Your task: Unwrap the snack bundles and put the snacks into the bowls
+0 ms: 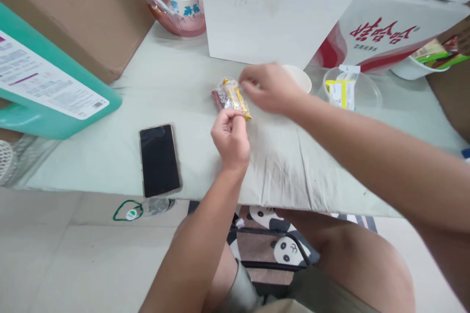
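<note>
A small shiny snack packet [232,97], yellow, dark and partly clear, is on the table in front of me. My left hand [232,138] pinches its near edge between thumb and finger. Just to the right of the packet's far end is my right hand [270,87], slightly blurred, its fingers curled together; whatever is between them, if anything, is hidden. Behind that hand, a white bowl [301,78] shows in part. Farther right stands a clear round container [370,90] with a yellow-and-white packet [341,94] in it.
A phone [160,160] lies left of my left arm. A green jug [55,78] and a cardboard box [84,14] stand at left. White boxes [271,10], a pink bowl [187,24] with a cup [183,0] line the back. Below the table edge lies a clear bottle [156,206].
</note>
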